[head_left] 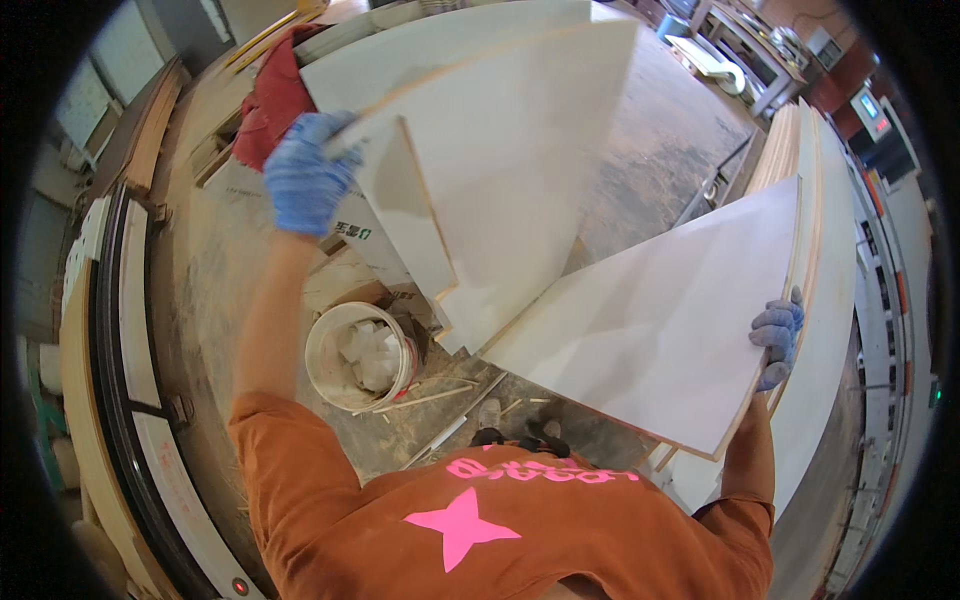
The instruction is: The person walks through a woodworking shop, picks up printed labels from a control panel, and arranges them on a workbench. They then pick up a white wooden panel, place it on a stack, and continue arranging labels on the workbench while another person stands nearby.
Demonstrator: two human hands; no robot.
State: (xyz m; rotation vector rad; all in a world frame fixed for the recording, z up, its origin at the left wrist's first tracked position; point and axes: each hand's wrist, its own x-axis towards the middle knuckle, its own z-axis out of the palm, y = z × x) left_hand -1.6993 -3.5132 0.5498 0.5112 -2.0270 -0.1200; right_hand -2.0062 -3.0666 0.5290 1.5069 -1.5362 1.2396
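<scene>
My left hand [308,175], in a blue knitted glove, is raised at the upper left. Its fingers pinch the corner of a large white panel [510,130], which stands tilted and is slightly blurred along its far edge. On the right, my right hand [778,338], in a grey-blue glove, wraps its fingers over the edge of a second white panel [650,310]. That panel leans at a slant close in front of my body, its thin brown edge showing. The lower ends of both panels come close together near the middle.
A white bucket [360,355] of pale scraps stands at the left, with thin wood strips on the floor beside it. A red cloth [275,100] lies beyond my left hand. Stacked boards [815,260] stand at the right; a black-edged rail [125,330] runs along the left. A workbench [750,55] stands far right.
</scene>
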